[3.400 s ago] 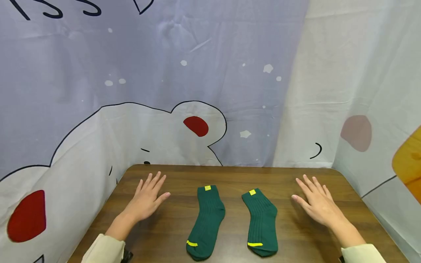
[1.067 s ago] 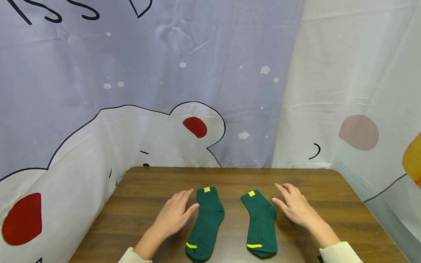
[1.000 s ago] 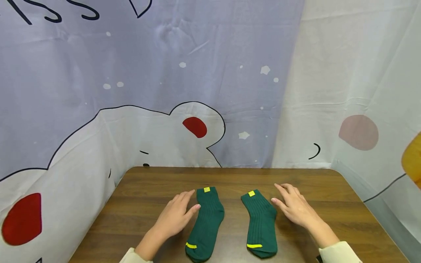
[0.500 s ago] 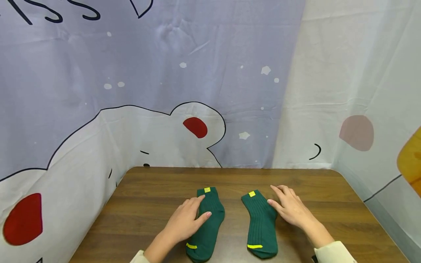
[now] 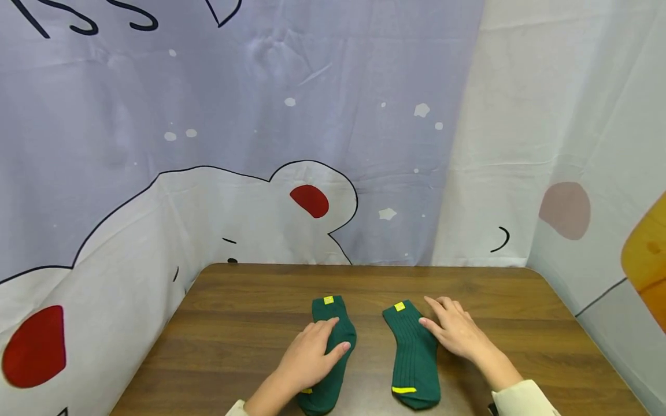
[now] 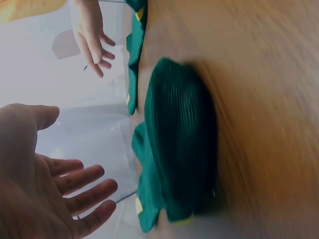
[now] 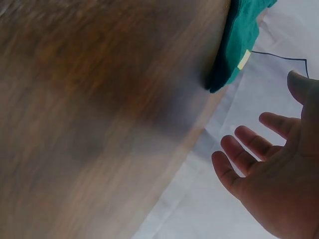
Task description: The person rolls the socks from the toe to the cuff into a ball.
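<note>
Two dark green ribbed socks with yellow marks lie flat on the wooden table. Over the left sock hovers my left hand, hiding part of its middle in the head view. The left wrist view shows a gap between that hand's spread fingers and the sock. My right hand is at the upper right edge of the right sock, its fingers loosely extended. In the right wrist view its fingers stand apart from the sock. Neither hand holds anything.
The brown wooden table has rounded far corners. A printed fabric backdrop hangs behind it and along both sides, with cartoon shapes and red patches.
Both hands have moved inward from the table's sides. My left hand has come over the left sock, and my right hand has come to the right sock's edge. The socks have not moved.
</note>
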{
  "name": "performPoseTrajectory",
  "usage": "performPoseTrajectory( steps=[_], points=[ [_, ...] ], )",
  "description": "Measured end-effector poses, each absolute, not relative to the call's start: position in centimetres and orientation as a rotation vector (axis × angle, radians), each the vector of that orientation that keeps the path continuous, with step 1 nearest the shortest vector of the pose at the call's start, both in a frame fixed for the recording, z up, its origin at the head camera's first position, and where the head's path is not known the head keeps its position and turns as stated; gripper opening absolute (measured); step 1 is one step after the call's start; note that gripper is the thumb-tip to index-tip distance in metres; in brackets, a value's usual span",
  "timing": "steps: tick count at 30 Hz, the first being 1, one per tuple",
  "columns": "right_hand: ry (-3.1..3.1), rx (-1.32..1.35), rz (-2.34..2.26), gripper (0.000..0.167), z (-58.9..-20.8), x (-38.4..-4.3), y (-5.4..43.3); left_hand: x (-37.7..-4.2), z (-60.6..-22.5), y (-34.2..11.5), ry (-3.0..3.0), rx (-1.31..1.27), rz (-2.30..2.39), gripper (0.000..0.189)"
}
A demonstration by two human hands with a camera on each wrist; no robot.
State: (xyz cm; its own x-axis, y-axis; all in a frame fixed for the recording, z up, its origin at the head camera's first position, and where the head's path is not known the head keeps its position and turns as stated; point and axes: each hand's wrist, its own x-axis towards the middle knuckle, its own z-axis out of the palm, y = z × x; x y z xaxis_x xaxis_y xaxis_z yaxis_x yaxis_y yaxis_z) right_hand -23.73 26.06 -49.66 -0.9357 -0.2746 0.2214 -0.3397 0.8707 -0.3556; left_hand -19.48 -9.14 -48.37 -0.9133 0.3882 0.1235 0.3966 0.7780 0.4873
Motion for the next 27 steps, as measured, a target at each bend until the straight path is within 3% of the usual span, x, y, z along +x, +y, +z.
performPoseTrajectory(
  steps=[27],
  points=[
    [-2.984, 0.521, 0.652, 0.056, -50.4, -25.0, 25.0, -18.6, -49.0, -4.3, -2.976, -0.687, -0.628, 0.059]
  ],
)
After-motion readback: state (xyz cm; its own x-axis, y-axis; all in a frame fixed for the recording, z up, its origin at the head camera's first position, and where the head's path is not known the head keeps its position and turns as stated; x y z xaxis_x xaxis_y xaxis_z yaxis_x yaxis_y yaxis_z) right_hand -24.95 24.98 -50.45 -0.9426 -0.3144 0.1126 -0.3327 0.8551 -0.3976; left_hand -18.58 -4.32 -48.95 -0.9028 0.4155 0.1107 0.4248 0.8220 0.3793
